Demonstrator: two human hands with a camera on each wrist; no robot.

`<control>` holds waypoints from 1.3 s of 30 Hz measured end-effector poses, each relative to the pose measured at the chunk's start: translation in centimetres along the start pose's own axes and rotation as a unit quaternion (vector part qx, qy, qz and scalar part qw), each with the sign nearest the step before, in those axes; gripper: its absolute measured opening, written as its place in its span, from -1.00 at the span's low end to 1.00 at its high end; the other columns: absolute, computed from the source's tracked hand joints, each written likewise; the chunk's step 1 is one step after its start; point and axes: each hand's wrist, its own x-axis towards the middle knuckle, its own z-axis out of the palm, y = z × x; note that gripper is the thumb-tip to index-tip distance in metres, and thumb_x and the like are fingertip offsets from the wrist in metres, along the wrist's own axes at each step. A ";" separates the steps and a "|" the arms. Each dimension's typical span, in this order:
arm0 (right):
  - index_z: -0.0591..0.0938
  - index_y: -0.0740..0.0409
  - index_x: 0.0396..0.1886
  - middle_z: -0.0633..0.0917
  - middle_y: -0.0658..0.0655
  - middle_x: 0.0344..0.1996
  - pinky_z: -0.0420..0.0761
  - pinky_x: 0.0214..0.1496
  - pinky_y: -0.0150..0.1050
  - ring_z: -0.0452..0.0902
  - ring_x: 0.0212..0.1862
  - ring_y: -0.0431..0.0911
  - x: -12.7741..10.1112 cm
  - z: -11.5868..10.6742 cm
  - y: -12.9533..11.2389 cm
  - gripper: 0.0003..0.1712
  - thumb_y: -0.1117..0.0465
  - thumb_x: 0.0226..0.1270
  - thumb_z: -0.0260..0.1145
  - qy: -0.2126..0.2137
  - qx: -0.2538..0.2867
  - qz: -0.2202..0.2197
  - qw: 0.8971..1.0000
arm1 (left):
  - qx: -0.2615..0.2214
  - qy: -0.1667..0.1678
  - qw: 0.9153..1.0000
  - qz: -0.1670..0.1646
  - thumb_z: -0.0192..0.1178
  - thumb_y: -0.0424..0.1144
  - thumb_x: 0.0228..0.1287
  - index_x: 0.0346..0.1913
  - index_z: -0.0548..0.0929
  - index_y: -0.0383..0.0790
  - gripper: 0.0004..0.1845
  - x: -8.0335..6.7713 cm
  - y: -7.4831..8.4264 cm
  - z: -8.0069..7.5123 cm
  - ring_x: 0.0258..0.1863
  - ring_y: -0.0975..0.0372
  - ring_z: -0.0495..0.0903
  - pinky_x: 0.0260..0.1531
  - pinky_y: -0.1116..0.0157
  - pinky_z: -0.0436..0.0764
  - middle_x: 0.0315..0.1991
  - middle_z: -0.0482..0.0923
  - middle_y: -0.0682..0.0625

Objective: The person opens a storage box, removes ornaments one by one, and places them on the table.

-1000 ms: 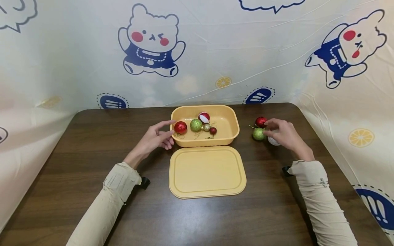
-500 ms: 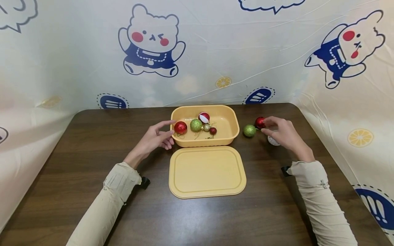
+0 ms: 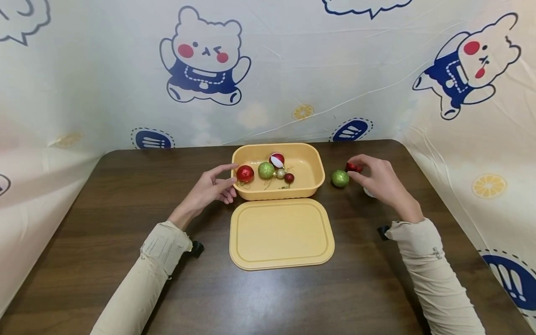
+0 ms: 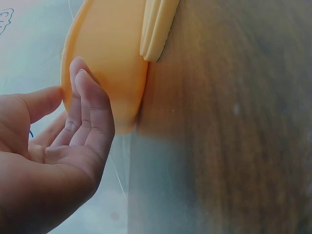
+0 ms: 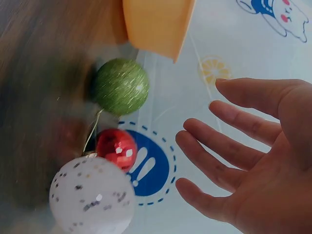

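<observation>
My left hand is at the left end of a yellow plastic box, its finger and thumb tips touching the rim in the head view. In the left wrist view its fingers are loosely bent beside the box wall. Over a red Christmas bauble hovers my right hand, which partly covers it. A glittery green bauble lies just left of the fingertips. The white speckled bauble is mostly hidden in the head view. The right wrist view shows the right hand's fingers spread, apart from the baubles.
Inside the box lie a red bauble, a green one, a red-and-white one and two small ones. A yellow lid lies flat in front of the box. Printed cloth hangs behind the table.
The green bauble by my right hand has shifted left, toward the box. My right hand has moved slightly left, over the red bauble. My left hand has stayed put.
</observation>
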 end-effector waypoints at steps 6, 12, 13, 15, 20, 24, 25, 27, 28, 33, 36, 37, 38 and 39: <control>0.63 0.26 0.07 0.70 0.25 -0.10 0.58 -0.02 0.04 0.56 -0.09 0.09 0.2 0.6 -1.4 -0.67 0.30 0.33 0.38 0.010 -0.004 -0.028 1.000 | -0.001 0.001 1.000 -0.001 0.15 -0.14 0.49 0.48 0.32 -0.09 -0.44 -0.2 0.2 0.0 -0.52 0.12 0.66 -0.43 0.23 0.72 -0.38 0.65 -0.29; 0.64 0.25 0.08 0.69 0.24 -0.02 0.57 0.04 0.04 0.57 -0.07 0.06 0.9 1.5 -3.0 -0.68 0.27 0.37 0.35 0.009 0.002 -0.061 0.998 | 0.001 0.002 1.000 -0.002 0.15 -0.14 0.49 0.48 0.31 -0.10 -0.43 -0.2 0.1 0.0 -0.52 0.12 0.66 -0.42 0.23 0.72 -0.38 0.65 -0.29; 0.64 0.25 0.08 0.69 0.24 -0.01 0.57 0.05 0.05 0.57 -0.06 0.06 1.0 1.7 -3.3 -0.68 0.27 0.37 0.35 0.009 0.004 -0.069 0.998 | 0.002 0.002 1.000 -0.002 0.15 -0.14 0.49 0.48 0.31 -0.10 -0.43 -0.2 0.1 -0.1 -0.52 0.12 0.66 -0.42 0.23 0.72 -0.38 0.65 -0.29; 0.64 0.28 0.08 0.69 0.26 0.01 0.57 0.06 0.07 0.58 -0.02 0.09 1.3 2.2 -3.9 -0.68 0.28 0.37 0.35 0.006 0.006 -0.086 0.996 | 0.001 0.002 1.000 -0.002 0.15 -0.16 0.49 0.48 0.31 -0.10 -0.43 -0.2 0.1 -0.1 -0.52 0.12 0.66 -0.42 0.23 0.73 -0.37 0.65 -0.29; 0.63 0.32 0.09 0.67 0.28 0.05 0.51 0.21 0.11 0.55 0.14 0.15 1.9 3.2 -5.2 -0.65 0.28 0.37 0.36 -0.009 0.013 -0.105 0.994 | 0.003 0.001 1.000 -0.002 0.16 -0.16 0.49 0.48 0.31 -0.10 -0.43 -0.1 0.0 -0.1 -0.51 0.11 0.65 -0.41 0.23 0.73 -0.37 0.65 -0.29; 0.62 0.32 0.11 0.66 0.27 0.08 0.46 0.29 0.09 0.52 0.20 0.14 2.5 3.8 -6.2 -0.63 0.25 0.37 0.36 -0.025 0.017 -0.101 0.994 | 0.001 0.001 1.000 0.000 0.16 -0.16 0.49 0.48 0.31 -0.09 -0.43 -0.1 0.0 -0.1 -0.51 0.11 0.65 -0.41 0.23 0.73 -0.38 0.65 -0.27; 0.62 0.32 0.12 0.66 0.27 0.08 0.46 0.29 0.08 0.52 0.20 0.13 2.7 4.0 -6.4 -0.62 0.25 0.37 0.36 -0.028 0.020 -0.100 0.994 | 0.001 0.001 1.000 0.000 0.16 -0.16 0.49 0.48 0.31 -0.10 -0.43 0.0 0.0 -0.1 -0.51 0.11 0.65 -0.41 0.23 0.73 -0.38 0.65 -0.26; 0.62 0.33 0.12 0.66 0.27 0.08 0.47 0.29 0.08 0.53 0.19 0.12 2.9 4.3 -6.8 -0.62 0.26 0.37 0.36 -0.033 0.027 -0.102 0.994 | 0.001 0.000 1.000 0.000 0.15 -0.18 0.49 0.48 0.31 -0.10 -0.44 0.0 -0.1 -0.1 -0.51 0.11 0.65 -0.42 0.23 0.73 -0.39 0.65 -0.26; 0.62 0.33 0.11 0.66 0.27 0.08 0.48 0.28 0.07 0.53 0.19 0.11 3.1 4.5 -6.9 -0.62 0.26 0.37 0.36 -0.034 0.030 -0.103 0.994 | 0.000 0.000 1.000 -0.001 0.14 -0.20 0.50 0.48 0.31 -0.10 -0.44 0.0 -0.1 -0.1 -0.51 0.11 0.65 -0.42 0.23 0.73 -0.39 0.65 -0.26; 0.62 0.33 0.11 0.66 0.27 0.07 0.49 0.26 0.06 0.54 0.16 0.13 3.8 5.4 -7.6 -0.64 0.28 0.37 0.35 -0.037 0.044 -0.114 0.992 | 0.003 0.001 1.000 -0.004 0.14 -0.18 0.50 0.48 0.31 -0.08 -0.44 0.0 -0.1 -0.1 -0.51 0.11 0.65 -0.41 0.23 0.73 -0.37 0.64 -0.27; 0.62 0.33 0.11 0.66 0.26 0.06 0.51 0.24 0.05 0.54 0.14 0.13 4.3 5.9 -8.0 -0.64 0.26 0.38 0.34 -0.045 0.045 -0.119 0.991 | 0.001 0.002 1.000 -0.005 0.16 -0.15 0.48 0.48 0.32 -0.06 -0.43 0.0 -0.1 -0.2 -0.51 0.10 0.65 -0.40 0.23 0.73 -0.37 0.64 -0.28; 0.62 0.33 0.11 0.66 0.26 0.06 0.51 0.24 0.05 0.54 0.14 0.13 4.5 6.1 -8.1 -0.64 0.26 0.39 0.34 -0.049 0.045 -0.120 0.991 | -0.001 0.002 1.000 -0.005 0.17 -0.13 0.48 0.48 0.33 -0.05 -0.43 0.0 -0.1 -0.2 -0.51 0.10 0.65 -0.40 0.23 0.73 -0.37 0.64 -0.28; 0.62 0.32 0.11 0.67 0.25 0.05 0.50 0.24 0.05 0.55 0.14 0.13 4.7 6.4 -8.2 -0.64 0.26 0.38 0.34 -0.051 0.044 -0.122 0.990 | -0.003 0.002 1.000 -0.005 0.17 -0.13 0.47 0.47 0.33 -0.04 -0.43 0.0 -0.1 -0.2 -0.51 0.11 0.65 -0.41 0.23 0.73 -0.37 0.64 -0.27; 0.63 0.31 0.10 0.67 0.24 0.04 0.49 0.25 0.05 0.55 0.13 0.13 5.0 6.6 -8.3 -0.65 0.25 0.39 0.34 -0.053 0.043 -0.124 0.990 | -0.005 0.002 1.000 -0.005 0.17 -0.12 0.47 0.47 0.33 -0.04 -0.43 0.0 -0.2 -0.2 -0.51 0.11 0.65 -0.41 0.23 0.73 -0.37 0.64 -0.27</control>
